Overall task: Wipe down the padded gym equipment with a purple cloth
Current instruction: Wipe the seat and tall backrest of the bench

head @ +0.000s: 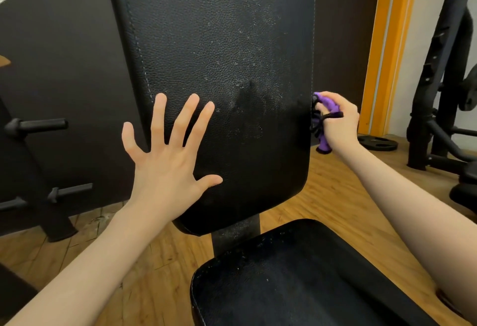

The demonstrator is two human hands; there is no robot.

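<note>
A: Head view, and the right hand (pixel 336 121) sits at the right of the frame with its grip wrapped tight round the bunched purple cloth (pixel 322 129), pressed against the right edge of the back pad (pixel 219 54).

B: And the left hand (pixel 167 155), lower left of centre, fingers spread wide, holding nothing, palm toward the pad's lower left side. I can't tell if it truly touches.

A: Pale dusty speckles cover the pad's middle and upper right, with a darker patch just left of the cloth.

B: For a good pass, I'd open the cloth out flatter, brace with that left hand, and sweep in overlapping strokes across the speckles.

A: The seat pad (pixel 296 274), bottom of the frame, looks dusty too.

B: Any writing? No brand or label readable anywhere.
</note>
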